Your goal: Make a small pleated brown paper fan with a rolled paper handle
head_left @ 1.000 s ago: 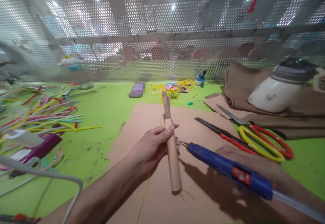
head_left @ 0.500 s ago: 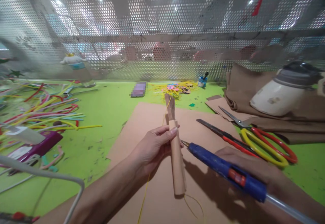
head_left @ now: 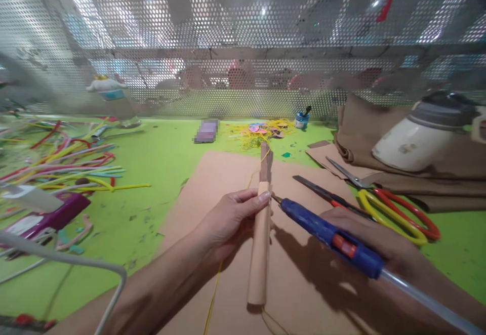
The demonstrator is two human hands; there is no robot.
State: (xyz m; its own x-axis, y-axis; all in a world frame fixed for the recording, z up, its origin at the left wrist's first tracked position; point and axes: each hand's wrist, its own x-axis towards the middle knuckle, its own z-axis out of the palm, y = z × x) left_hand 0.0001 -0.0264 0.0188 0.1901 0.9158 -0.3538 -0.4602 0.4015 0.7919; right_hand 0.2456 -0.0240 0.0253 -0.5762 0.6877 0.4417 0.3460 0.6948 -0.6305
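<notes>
Between the thumb and fingers of my left hand [head_left: 237,218] is a rolled brown paper tube [head_left: 259,254]. Darker folded paper [head_left: 266,160] sticks out of its far end, and yellow string [head_left: 213,299] trails from both ends. My right hand [head_left: 374,239] is wrapped round a blue hot glue gun [head_left: 322,228], with a clear glue stick [head_left: 421,297] poking out of its back. Its nozzle points at the tube's right edge by my left thumb; whether it touches, I cannot tell. Beneath both hands lies a large brown paper sheet [head_left: 207,183].
On the right lie a utility knife [head_left: 315,188], scissors [head_left: 391,213] and folded brown paper [head_left: 357,132] under a cream jug [head_left: 410,140]. Pipe cleaners [head_left: 76,168] and a purple glue gun [head_left: 66,213] occupy the left. A perforated panel [head_left: 243,36] stands behind the green table [head_left: 144,218].
The paper tube has turned in my left hand, its near end swinging left and its far end right. The glue gun's nozzle has risen slightly toward my left thumb.
</notes>
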